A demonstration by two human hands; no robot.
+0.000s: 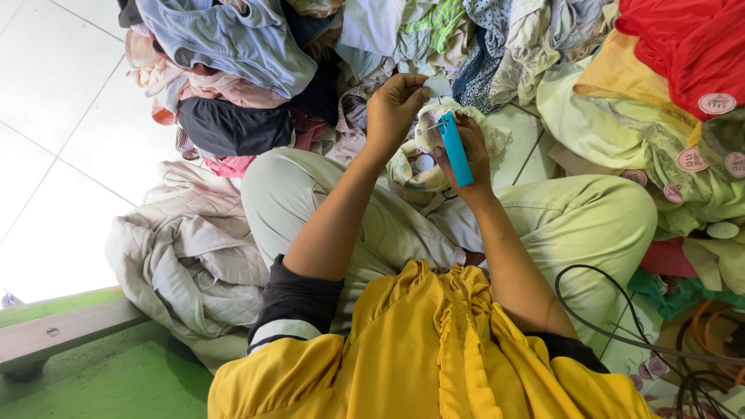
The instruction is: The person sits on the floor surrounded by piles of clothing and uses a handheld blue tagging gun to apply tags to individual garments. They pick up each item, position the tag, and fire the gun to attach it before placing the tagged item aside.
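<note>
**Hands meet over a pale cloth, blue tool in the right**

While the person sits cross-legged on the white tiled floor (70,116), both hands work close together above the lap. The right hand (469,151) is wrapped around a slim blue tool (455,147), which stands nearly upright along the palm, its upper end just beside the fingertips of the other hand. The left hand (394,105) is curled, its thumb and forefinger pressed together on something small at the top edge of a pale patterned cloth (419,167); what they pinch is too small to make out. That cloth is bunched between and just under the two hands, resting toward the knees.

Beyond the hands rises a heap of mixed clothes (256,54), with a red garment (683,46) at the upper right carrying a round pink tag (716,103). A quilted beige blanket (186,256) lies to the person's left, and black cables (621,326) loop at the right knee.
</note>
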